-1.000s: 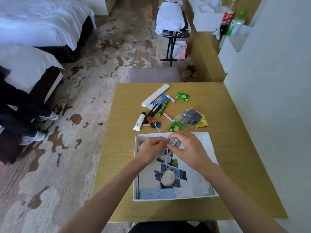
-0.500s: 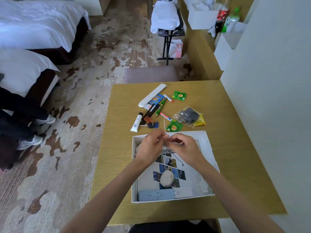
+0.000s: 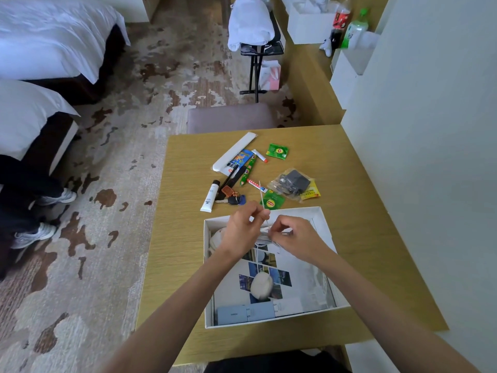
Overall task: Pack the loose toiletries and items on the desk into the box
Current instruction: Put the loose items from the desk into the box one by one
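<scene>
A white open box [image 3: 326, 224] sits at the desk's near edge, holding a pale oval pouch [image 3: 261, 285], a grey-blue flat case [image 3: 244, 314] and printed cards. Above its far half both hands work a coiled white cable [image 3: 265, 235]. My left hand [image 3: 242, 230] pinches a thin white tie that sticks up past the box rim. My right hand [image 3: 291, 239] pinches the cable bundle. Loose items lie beyond the box: a white tube [image 3: 210, 196], keys [image 3: 232, 199], a green tea sachet [image 3: 272, 201] and a clear bag with a black charger [image 3: 291, 183].
Farther back on the desk [image 3: 363, 184] lie a long white case [image 3: 233, 152], a blue packet, a small tube and another green sachet [image 3: 277, 151]. A wall stands right of the desk. A grey stool [image 3: 231, 117] is behind it; beds and a seated person's legs are left.
The hands have shifted slightly toward me over the box. The thin tie now stands up from my left hand's pinch, and the cable bundle is more tightly gathered.
</scene>
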